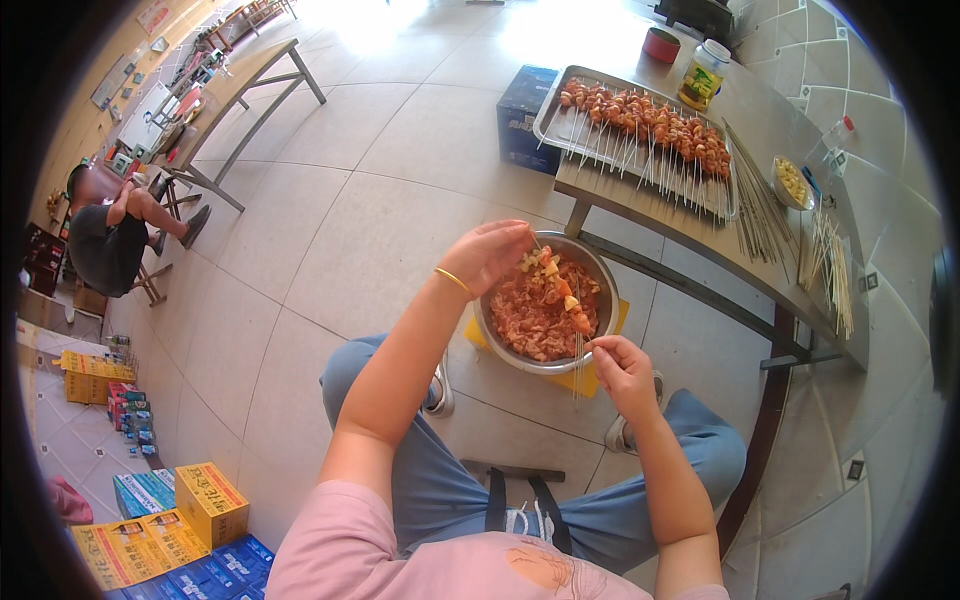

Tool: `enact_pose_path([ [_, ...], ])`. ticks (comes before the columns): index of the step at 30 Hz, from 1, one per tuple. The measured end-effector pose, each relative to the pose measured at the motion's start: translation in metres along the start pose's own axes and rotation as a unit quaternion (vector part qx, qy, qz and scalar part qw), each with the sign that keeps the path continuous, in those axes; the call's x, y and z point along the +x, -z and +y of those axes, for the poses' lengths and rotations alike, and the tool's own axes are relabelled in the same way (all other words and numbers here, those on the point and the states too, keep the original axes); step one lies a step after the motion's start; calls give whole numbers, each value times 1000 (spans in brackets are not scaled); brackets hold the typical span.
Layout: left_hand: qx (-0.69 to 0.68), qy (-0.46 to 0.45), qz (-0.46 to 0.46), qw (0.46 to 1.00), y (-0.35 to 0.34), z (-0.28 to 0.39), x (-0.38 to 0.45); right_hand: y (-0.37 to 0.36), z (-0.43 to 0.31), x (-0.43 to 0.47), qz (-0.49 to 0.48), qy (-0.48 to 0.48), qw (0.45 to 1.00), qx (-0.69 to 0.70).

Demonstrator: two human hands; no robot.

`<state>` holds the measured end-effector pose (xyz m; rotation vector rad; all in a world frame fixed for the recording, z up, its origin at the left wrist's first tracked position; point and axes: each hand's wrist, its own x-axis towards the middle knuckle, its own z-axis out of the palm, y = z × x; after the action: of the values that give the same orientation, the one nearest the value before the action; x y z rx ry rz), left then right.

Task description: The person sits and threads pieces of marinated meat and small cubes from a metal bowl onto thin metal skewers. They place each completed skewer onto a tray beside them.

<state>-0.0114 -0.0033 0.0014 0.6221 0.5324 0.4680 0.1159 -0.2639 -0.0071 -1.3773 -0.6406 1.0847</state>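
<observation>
A metal bowl [611, 315] of raw, marinated meat pieces [525, 326] stands between my knees, with pale yellow chunks at its far side. Above it slants a skewer threaded with meat and pale chunks [566, 289]. My right hand [624, 369] pinches the skewer's near end at the bowl's rim. At its far end, the fingertips of my left hand [491, 255] close around the tip; a gold bangle [454, 281] circles that wrist. Several thin bare skewers [578, 371] lean over the bowl's near rim. Something yellow [585, 381] lies beneath the bowl.
To the right, a metal-legged table [600, 184] bears a tray [551, 124] of loaded skewers, loose metal skewers [757, 202], bamboo sticks [832, 277], a small bowl of yellow chunks [791, 184] and a jar [703, 75]. Cartons [214, 502] stand lower left. A person [112, 225] sits far left.
</observation>
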Motion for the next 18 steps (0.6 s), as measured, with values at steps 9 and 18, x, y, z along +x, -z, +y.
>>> enact_pose_path([
  [9, 53, -3, -24, 998, 0, 7, -4, 6, -4, -1, -21, -39, 999, 25],
  [18, 40, 12, -43, 998, 3, 5, 0, 6, -5, -1, -31, -14, 999, 8],
])
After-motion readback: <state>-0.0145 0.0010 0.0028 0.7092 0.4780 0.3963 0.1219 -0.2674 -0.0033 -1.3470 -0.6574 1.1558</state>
